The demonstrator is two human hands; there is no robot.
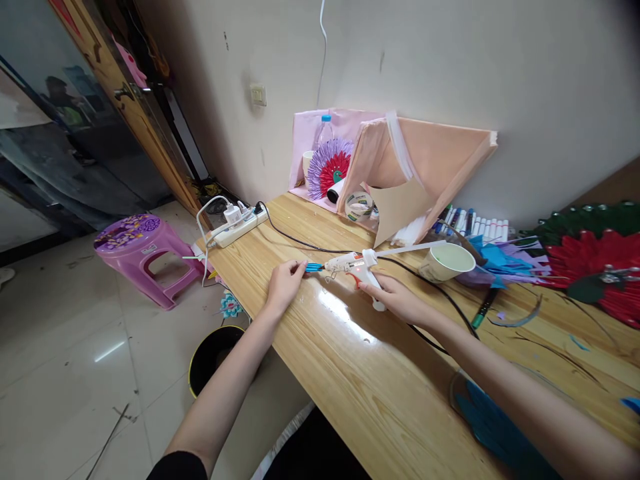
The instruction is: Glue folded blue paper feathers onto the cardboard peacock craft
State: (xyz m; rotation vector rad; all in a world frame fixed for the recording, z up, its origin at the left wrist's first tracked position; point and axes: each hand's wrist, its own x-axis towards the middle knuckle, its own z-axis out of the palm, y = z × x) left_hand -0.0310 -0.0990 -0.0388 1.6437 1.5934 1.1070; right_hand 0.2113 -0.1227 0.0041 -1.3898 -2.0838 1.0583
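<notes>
My right hand [393, 295] is closed round the handle of a white hot glue gun [353, 263], which lies low over the wooden table [350, 373] with its nozzle pointing left. A glue stick juts out of its back toward the right. My left hand [285, 283] pinches a small blue piece [313, 267] and holds it right at the gun's nozzle. The gun's black cord [295, 239] runs across the table to a white power strip [239, 227] at the table's left end.
A white paper cup [447, 261], markers [475, 223], blue and purple paper scraps, and red-green paper fans [590, 267] lie to the right. Pink paper sheets, a bottle, tape and a paper peacock stand by the wall. A purple stool [145, 257] and black bin [213, 357] are on the floor.
</notes>
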